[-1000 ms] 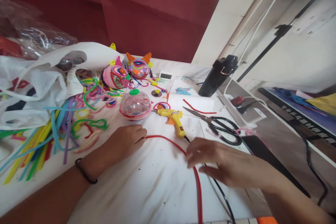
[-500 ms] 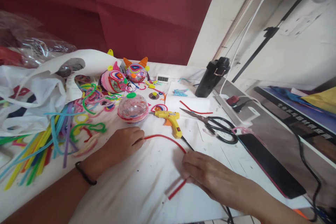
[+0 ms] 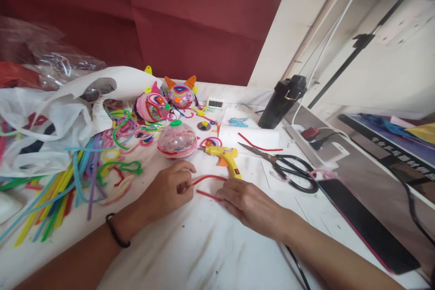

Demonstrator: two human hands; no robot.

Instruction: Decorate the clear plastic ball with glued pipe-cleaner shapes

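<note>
A red pipe cleaner point(image 3: 209, 176) arcs between my two hands just above the white table. My left hand point(image 3: 171, 186) pinches one end between thumb and fingers. Closed around the other part is my right hand point(image 3: 246, 199), and the free tail of the pipe cleaner pokes out from it toward my left hand. Just beyond my hands lies a yellow hot glue gun point(image 3: 226, 157). To its left sits a clear round ball point(image 3: 177, 141) with a green top and red-pink trim round its lower edge.
Scissors point(image 3: 278, 161) with black handles lie right of the glue gun, before a black phone point(image 3: 369, 224). A black bottle point(image 3: 282, 102) stands behind. Loose coloured pipe cleaners point(image 3: 57, 199) spread at left. Two decorated balls point(image 3: 181, 95) and a small timer point(image 3: 215, 103) are at the back.
My right hand has moved up and left, nearer my left hand. The red pipe cleaner now bends more tightly, its free tail pointing at my left hand. The view has shifted slightly.
</note>
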